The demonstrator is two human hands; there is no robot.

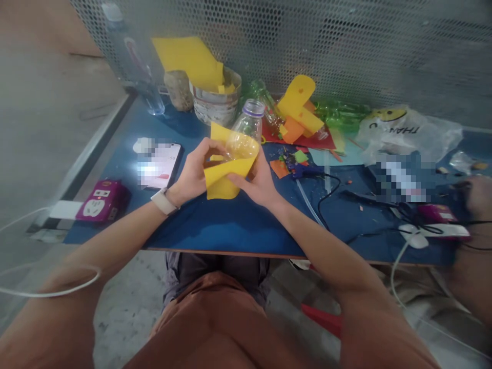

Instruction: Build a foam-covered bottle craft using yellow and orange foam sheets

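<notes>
A clear plastic bottle top [249, 122] with a purplish ring at its open neck tilts up between my two hands. A yellow sheet [226, 179] is curved around the front and sides of it. My left hand [196, 171] has its fingers curled on the sheet's left side, at the bottle. My right hand [259, 179] grips the sheet from the right, thumb on the front face and fingers behind the bottle. The bottle's lower end is hidden by the sheet.
Left lie a lit phone [161, 164] and a purple socket block [103, 200]. Behind stand a tall bottle [140, 72] and a paper-wrapped tub [215, 105]. Yellow cutouts [302, 102], scraps, a glue gun [307, 170] and a plastic bag [411, 133] are right, near another person's hand [480, 197].
</notes>
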